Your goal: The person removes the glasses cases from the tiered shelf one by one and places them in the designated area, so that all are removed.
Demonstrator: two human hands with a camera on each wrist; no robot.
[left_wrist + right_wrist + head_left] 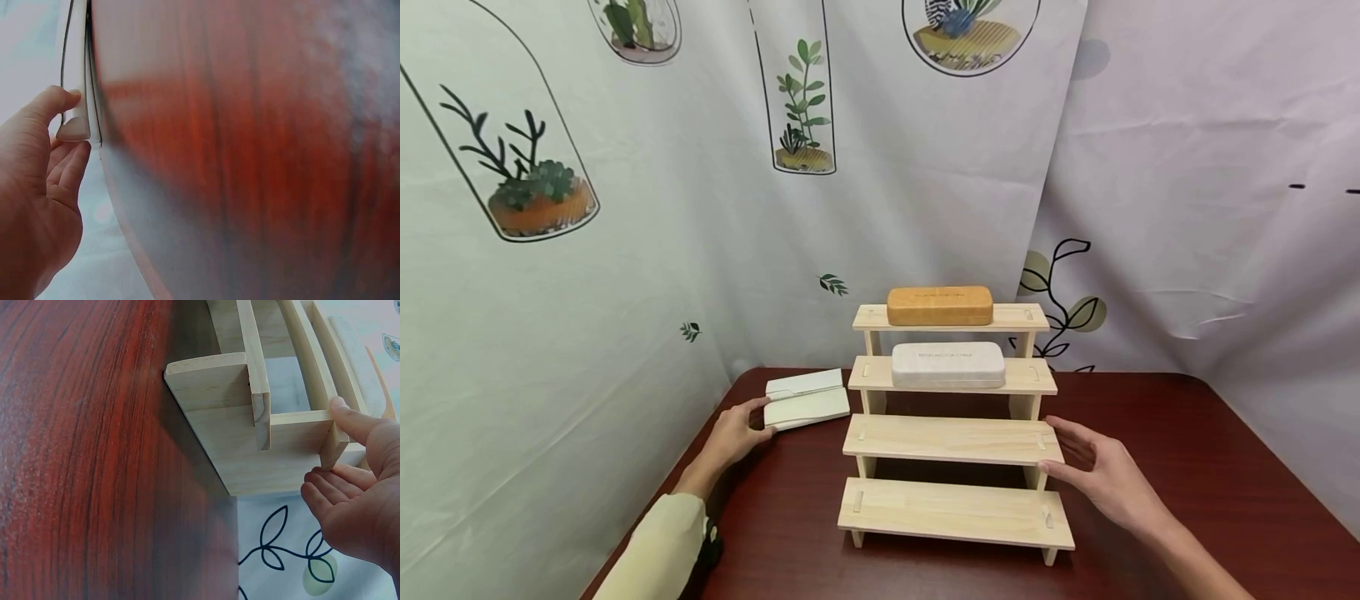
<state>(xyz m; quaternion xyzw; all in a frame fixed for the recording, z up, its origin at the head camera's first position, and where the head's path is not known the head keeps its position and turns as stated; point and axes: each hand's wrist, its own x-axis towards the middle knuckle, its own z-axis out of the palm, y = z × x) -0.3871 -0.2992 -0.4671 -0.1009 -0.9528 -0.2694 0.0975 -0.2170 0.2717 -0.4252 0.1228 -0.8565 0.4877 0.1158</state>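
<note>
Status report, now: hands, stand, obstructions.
Left hand pinching flat white item. Right hand gripping wooden stand, second shelf from bottom, right end. Orange case, white case on upper shelves; no obstruction visible.

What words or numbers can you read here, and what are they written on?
No text is readable.
Orange case, on top of the wooden stand: tiny letters, too small to read.
White case, one step down: a line of letters, too blurred to read.
White folded thing: no writing visible.
Cloth backdrop: plant pictures, no words visible.
</note>
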